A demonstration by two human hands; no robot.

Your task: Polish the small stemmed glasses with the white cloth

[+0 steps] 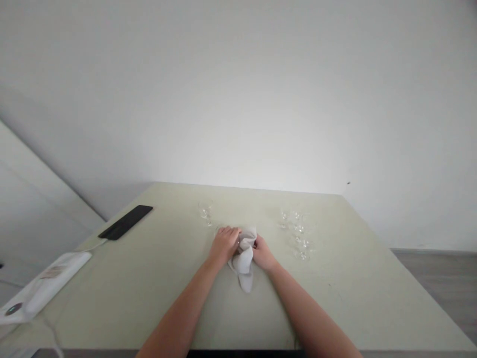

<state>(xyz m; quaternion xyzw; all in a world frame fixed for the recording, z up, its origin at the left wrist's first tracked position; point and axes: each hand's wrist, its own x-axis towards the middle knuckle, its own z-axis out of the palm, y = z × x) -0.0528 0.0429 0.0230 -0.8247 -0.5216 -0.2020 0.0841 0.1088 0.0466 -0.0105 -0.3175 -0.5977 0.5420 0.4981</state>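
Note:
Near the middle of the table, my left hand (224,244) is closed on what looks like a clear stemmed glass; only a faint rim and a glint show past the fingers. A light grey cloth (244,261) is bunched between my hands, one end hanging down toward me. My right hand (264,253) grips the cloth from the right, its fingertips partly hidden in the folds. Just beyond my left hand, a clear stemmed glass (206,214) stands alone. To the right of my hands is a group of several similar glasses (298,227), hard to tell apart.
A black phone (125,222) lies at the table's left side, joined by a cable to a white power strip (46,286) at the left edge. The pale table (160,293) meets a white wall (246,99) at the back. Grey floor (432,273) shows at right.

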